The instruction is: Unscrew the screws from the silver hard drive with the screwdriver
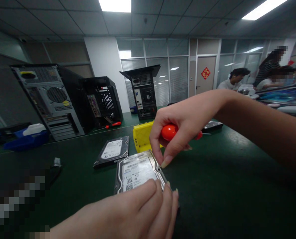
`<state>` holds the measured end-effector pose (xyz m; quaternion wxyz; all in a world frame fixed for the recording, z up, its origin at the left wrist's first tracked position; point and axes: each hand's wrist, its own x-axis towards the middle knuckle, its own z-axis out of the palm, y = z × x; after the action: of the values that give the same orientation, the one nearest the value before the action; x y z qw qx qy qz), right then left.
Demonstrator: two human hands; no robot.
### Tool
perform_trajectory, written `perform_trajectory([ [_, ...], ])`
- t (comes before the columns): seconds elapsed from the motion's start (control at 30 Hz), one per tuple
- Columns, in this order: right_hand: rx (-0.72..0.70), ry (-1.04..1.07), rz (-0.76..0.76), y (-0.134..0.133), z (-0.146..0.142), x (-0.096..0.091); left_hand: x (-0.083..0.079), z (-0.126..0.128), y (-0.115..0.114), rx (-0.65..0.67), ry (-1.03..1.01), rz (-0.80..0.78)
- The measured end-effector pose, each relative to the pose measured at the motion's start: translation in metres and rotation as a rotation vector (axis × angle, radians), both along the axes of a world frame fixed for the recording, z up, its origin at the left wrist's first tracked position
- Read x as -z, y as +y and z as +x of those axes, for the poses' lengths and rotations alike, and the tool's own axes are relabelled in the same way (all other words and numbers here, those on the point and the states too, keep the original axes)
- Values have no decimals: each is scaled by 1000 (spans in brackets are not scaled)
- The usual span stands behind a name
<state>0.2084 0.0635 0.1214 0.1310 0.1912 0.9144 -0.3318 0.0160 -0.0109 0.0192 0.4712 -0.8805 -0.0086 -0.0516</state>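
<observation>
A silver hard drive with a white label lies on the green table, and my left hand grips it, fingers wrapped over its right edge. My right hand is closed around a red-handled screwdriver, tucked crosswise in the palm; a thin shaft seems to point right. Thumb and index fingertips of that hand come together at the drive's upper right edge, by a screw hole; whether they pinch something small cannot be made out. Just behind, to the left, rests a second hard drive.
A yellow tray stands behind my right hand, with another drive beyond it. Computer cases line the back left, near a red screwdriver and a blue tray. Several people sit or stand at the far right.
</observation>
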Motion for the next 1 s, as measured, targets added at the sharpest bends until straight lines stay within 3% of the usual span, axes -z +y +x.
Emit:
perform_trajectory([
  [0.13,-1,6,4,-1,-1,0,2,-1,-1,-30,22,-19],
  [0.37,3,-3,-9,-1,-1,0,2,0,3,56,-57,-2],
  [0.57,5,-1,5,-3,0,-1,5,0,2,56,-78,-4],
  [0.8,-39,13,14,-4,0,-2,1,0,2,28,-10,3],
  [1.0,-35,15,50,-7,0,-3,-5,3,6,105,-19,-7],
])
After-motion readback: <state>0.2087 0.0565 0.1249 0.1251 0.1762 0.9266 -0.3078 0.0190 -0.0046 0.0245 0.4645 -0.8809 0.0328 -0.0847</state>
